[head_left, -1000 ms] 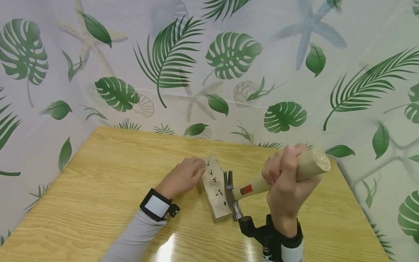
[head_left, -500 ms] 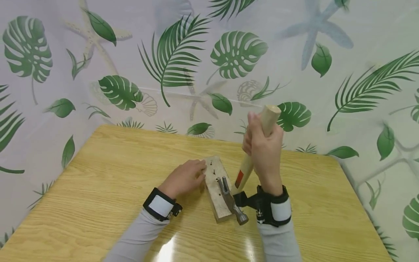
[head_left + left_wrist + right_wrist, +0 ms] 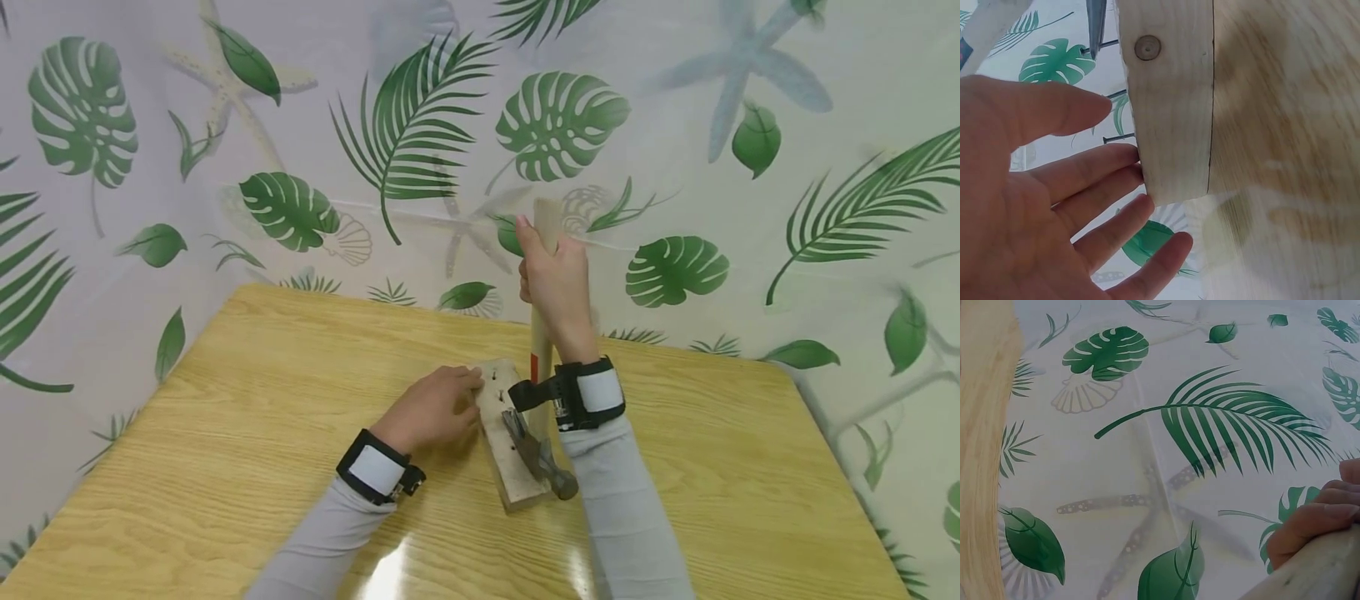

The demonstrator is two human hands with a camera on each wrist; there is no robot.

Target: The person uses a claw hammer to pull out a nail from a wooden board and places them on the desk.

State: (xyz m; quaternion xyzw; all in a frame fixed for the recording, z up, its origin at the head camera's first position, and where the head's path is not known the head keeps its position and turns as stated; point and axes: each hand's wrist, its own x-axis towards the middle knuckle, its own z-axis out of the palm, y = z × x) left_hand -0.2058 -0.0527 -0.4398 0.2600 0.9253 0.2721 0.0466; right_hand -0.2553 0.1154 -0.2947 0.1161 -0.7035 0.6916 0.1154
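Note:
A pale wooden block (image 3: 516,477) lies on the table with several nails (image 3: 1124,135) standing up from its top. My right hand (image 3: 557,279) grips a claw hammer (image 3: 542,337) high on its wooden handle, which points almost straight up. The hammer's head (image 3: 534,454) lies over the block's top; its claw (image 3: 1095,25) overlaps one nail shaft in the left wrist view. My left hand (image 3: 431,408) is beside the block, its fingers extended and fingertips at the block's left edge. In the right wrist view, curled fingers (image 3: 1316,519) wrap the handle.
A wood-grain table (image 3: 300,417) spreads around the block. Behind it hangs a pale backdrop (image 3: 450,125) printed with leaves and starfish. A black strap with a camera mount (image 3: 588,396) on my right wrist overlaps the handle in the head view.
My right hand has moved left and up, swinging the hammer handle from leaning right to upright. The hammer's head has shifted from beside the block onto it. My left hand stays by the block.

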